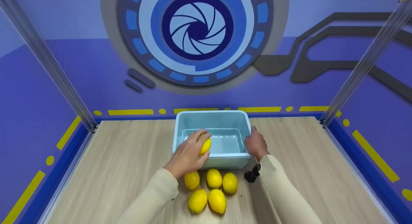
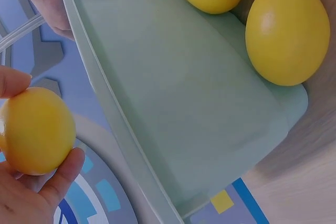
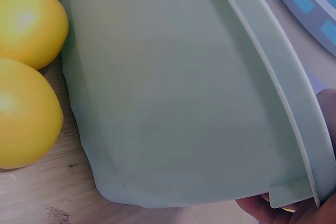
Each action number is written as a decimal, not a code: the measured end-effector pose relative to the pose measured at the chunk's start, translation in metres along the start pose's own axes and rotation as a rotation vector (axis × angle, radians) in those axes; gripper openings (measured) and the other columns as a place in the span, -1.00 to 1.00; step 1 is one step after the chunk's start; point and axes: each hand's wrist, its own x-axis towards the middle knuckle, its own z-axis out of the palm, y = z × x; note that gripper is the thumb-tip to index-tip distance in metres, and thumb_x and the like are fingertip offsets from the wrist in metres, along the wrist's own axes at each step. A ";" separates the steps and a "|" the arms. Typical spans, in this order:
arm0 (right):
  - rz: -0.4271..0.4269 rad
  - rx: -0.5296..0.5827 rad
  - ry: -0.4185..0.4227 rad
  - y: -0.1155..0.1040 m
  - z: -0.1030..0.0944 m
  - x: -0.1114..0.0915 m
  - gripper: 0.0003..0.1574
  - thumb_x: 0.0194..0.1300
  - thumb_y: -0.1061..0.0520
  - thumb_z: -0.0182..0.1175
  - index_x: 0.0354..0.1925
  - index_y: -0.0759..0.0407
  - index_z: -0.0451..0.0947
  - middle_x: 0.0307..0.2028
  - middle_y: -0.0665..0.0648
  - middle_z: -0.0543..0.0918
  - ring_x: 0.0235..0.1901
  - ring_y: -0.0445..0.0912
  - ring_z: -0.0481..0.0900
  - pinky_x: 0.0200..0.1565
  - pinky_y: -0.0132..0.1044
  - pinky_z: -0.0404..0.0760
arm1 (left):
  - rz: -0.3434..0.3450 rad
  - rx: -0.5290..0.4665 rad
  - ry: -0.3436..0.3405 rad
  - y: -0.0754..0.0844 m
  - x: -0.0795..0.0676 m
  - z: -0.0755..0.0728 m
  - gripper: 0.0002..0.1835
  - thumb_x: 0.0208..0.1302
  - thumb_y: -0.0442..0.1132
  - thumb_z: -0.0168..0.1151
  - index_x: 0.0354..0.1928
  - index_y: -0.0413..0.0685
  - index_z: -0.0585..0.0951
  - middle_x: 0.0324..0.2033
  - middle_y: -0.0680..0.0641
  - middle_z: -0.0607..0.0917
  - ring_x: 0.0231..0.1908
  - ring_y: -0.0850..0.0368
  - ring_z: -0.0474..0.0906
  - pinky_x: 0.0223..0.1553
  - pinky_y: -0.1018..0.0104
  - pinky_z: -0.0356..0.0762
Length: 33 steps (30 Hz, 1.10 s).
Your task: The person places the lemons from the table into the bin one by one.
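Note:
A yellow lemon (image 1: 205, 146) is pinched between the thumb and fingers of my left hand (image 1: 188, 154), over the front left part of a pale blue-green plastic bin (image 1: 214, 163). In the left wrist view, that lemon (image 2: 39, 129) is above the level of the bin's rim. My right hand (image 1: 256, 143) grips the bin's right side at the rim. Its fingers curl under the edge in the right wrist view, where most of the hand is out of frame. Several more lemons (image 1: 217, 201) lie on the table close to the bin's front wall.
The wood-look table (image 1: 128, 172) extends to both sides of the bin. A blue-purple printed wall (image 1: 80, 72) stands right behind the bin, with side panels and metal corner posts (image 1: 363, 63) at left and right. A small black object (image 1: 252, 174) sits by the right cuff.

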 end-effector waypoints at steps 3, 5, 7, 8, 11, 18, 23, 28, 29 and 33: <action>-0.024 -0.019 0.014 0.001 0.000 0.000 -0.29 0.41 0.21 -0.21 0.47 0.19 -0.05 0.40 0.32 0.27 0.38 0.19 0.27 0.39 0.12 0.22 | -0.010 -0.003 0.002 -0.002 0.000 0.001 -0.47 0.30 -0.08 0.19 0.30 0.07 0.38 0.26 -0.04 0.41 0.18 0.09 0.44 0.04 0.30 0.62; -0.033 -0.025 0.018 0.002 0.000 0.001 -0.28 0.41 0.21 -0.21 0.48 0.20 -0.07 0.40 0.33 0.25 0.39 0.20 0.25 0.40 0.12 0.20 | -0.020 -0.009 -0.001 -0.004 0.000 0.001 -0.47 0.31 -0.08 0.18 0.31 0.08 0.37 0.27 -0.04 0.40 0.18 0.09 0.44 0.03 0.29 0.62; -0.028 -0.020 0.017 0.002 0.000 0.001 -0.27 0.41 0.20 -0.21 0.49 0.20 -0.09 0.41 0.33 0.23 0.40 0.20 0.23 0.41 0.12 0.18 | -0.031 -0.016 -0.006 -0.006 0.000 0.001 -0.46 0.32 -0.08 0.18 0.32 0.08 0.37 0.27 -0.03 0.40 0.17 0.09 0.44 0.05 0.28 0.61; -0.023 -0.014 0.014 0.002 0.000 0.001 -0.28 0.42 0.20 -0.21 0.49 0.19 -0.09 0.42 0.32 0.23 0.40 0.20 0.23 0.41 0.12 0.18 | -0.037 -0.018 -0.009 -0.007 0.001 0.001 -0.46 0.32 -0.08 0.18 0.32 0.09 0.36 0.28 -0.03 0.40 0.17 0.09 0.44 0.07 0.28 0.60; -0.006 -0.001 0.007 0.002 0.000 0.002 -0.28 0.43 0.20 -0.22 0.49 0.17 -0.09 0.42 0.31 0.23 0.40 0.19 0.23 0.40 0.13 0.18 | -0.058 -0.027 -0.025 -0.010 0.001 0.002 -0.46 0.34 -0.07 0.17 0.34 0.10 0.35 0.29 -0.02 0.39 0.18 0.10 0.43 0.09 0.27 0.59; 0.026 0.019 -0.011 0.000 0.000 0.001 -0.30 0.44 0.21 -0.22 0.49 0.13 -0.08 0.42 0.28 0.23 0.40 0.18 0.24 0.39 0.14 0.20 | -0.079 -0.021 -0.041 -0.019 0.001 0.004 -0.46 0.35 -0.05 0.14 0.34 0.12 0.35 0.31 -0.03 0.35 0.19 0.08 0.42 0.08 0.25 0.60; 0.055 0.040 -0.034 -0.001 0.000 -0.001 -0.29 0.47 0.19 -0.23 0.50 0.10 -0.13 0.44 0.26 0.19 0.42 0.18 0.21 0.39 0.15 0.20 | -0.076 -0.004 -0.038 -0.024 0.001 0.006 -0.46 0.34 -0.07 0.15 0.34 0.11 0.36 0.34 -0.06 0.32 0.18 0.04 0.44 -0.01 0.27 0.64; 0.056 0.048 -0.033 0.000 0.000 -0.001 -0.30 0.46 0.19 -0.23 0.50 0.09 -0.11 0.43 0.25 0.22 0.40 0.17 0.23 0.38 0.16 0.22 | -0.095 -0.005 -0.056 -0.028 0.002 0.008 -0.46 0.35 -0.06 0.13 0.35 0.11 0.35 0.33 -0.04 0.32 0.19 0.05 0.43 0.07 0.23 0.61; 0.053 0.046 -0.031 0.000 0.000 -0.001 -0.30 0.46 0.20 -0.24 0.49 0.10 -0.11 0.43 0.26 0.22 0.40 0.18 0.24 0.37 0.17 0.22 | -0.101 -0.004 -0.061 -0.029 0.002 0.008 -0.46 0.35 -0.06 0.13 0.35 0.11 0.35 0.33 -0.04 0.33 0.20 0.05 0.43 0.09 0.22 0.59; 0.026 0.015 -0.007 -0.001 0.001 0.000 -0.31 0.45 0.21 -0.22 0.48 0.16 -0.08 0.41 0.30 0.25 0.38 0.19 0.26 0.37 0.16 0.24 | -0.114 -0.013 -0.052 -0.032 0.001 0.008 -0.47 0.34 -0.07 0.14 0.34 0.08 0.37 0.30 -0.04 0.37 0.21 0.03 0.42 0.12 0.17 0.57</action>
